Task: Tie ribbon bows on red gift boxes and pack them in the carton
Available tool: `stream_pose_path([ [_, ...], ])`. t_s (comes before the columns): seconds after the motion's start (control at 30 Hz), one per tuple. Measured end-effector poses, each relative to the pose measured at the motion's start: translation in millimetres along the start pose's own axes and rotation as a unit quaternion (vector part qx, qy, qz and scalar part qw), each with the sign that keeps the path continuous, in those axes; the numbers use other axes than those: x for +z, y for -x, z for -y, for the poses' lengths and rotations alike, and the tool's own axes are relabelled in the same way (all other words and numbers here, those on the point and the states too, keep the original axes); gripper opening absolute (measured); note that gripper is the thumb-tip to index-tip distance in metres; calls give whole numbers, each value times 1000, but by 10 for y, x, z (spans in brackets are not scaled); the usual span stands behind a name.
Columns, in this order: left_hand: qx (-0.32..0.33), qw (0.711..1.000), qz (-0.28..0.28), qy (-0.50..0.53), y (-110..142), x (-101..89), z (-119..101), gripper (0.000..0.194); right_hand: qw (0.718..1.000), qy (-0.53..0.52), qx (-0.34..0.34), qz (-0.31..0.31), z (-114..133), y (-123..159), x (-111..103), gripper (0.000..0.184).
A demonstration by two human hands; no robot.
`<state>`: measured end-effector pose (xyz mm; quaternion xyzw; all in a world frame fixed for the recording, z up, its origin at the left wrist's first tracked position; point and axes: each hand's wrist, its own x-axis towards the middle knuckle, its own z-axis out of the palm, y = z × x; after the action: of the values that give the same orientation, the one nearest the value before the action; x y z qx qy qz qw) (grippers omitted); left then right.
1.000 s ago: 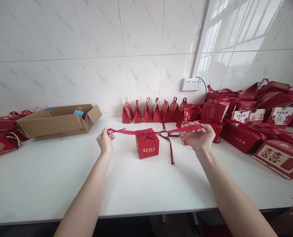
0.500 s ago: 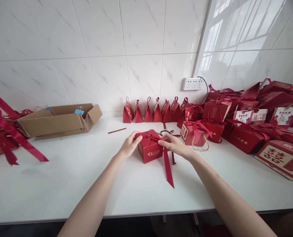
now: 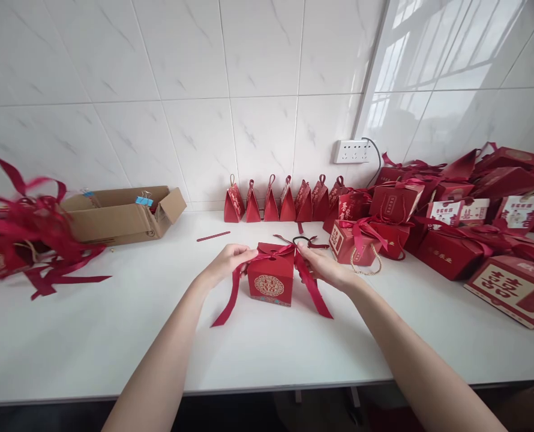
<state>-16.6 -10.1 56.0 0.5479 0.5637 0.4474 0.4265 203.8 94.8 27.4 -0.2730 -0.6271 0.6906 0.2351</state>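
A red gift box (image 3: 269, 287) with a gold round emblem stands upright on the white table (image 3: 127, 336) in front of me. Red ribbon (image 3: 273, 254) is tied across its top, with one tail hanging on each side. At the box's left, my left hand (image 3: 227, 264) is closed with thumb and fingers pinching the ribbon. My right hand (image 3: 323, 267) is closed on the ribbon at the right, where a tail (image 3: 317, 297) falls from it. The fingers partly hide the ribbon's loops.
Red triangular boxes (image 3: 271, 204) line the wall. A heap of red gift boxes (image 3: 451, 252) fills the right side. An open carton (image 3: 114, 225) with binder clips stands at back left. Blurred red ribbons (image 3: 46, 240) with boxes crowd the left edge. A power strip (image 3: 352, 152) hangs on the wall.
The box has turned, so the emblem side now faces me instead of the side with gold writing. Both ribbon tails now spread apart. At far left, the ribbons have shifted and cover the carton's end.
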Motion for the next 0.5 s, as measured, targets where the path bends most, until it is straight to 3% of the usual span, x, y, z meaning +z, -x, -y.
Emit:
stream_pose_path([
  [0.13,34,998,-16,51,2,-6,-10,31,999,-32,-28,19,-27,-37,47,42],
  [0.27,27,995,-27,96,2,17,0,29,994,-51,-90,47,69,20,48,39],
  [0.4,-7,994,-39,104,-30,60,67,28,979,-108,-107,133,119,87,-6,43],
  [0.5,-25,991,-53,123,-53,75,115,28,977,-62,-93,181,141,133,-72,43],
])
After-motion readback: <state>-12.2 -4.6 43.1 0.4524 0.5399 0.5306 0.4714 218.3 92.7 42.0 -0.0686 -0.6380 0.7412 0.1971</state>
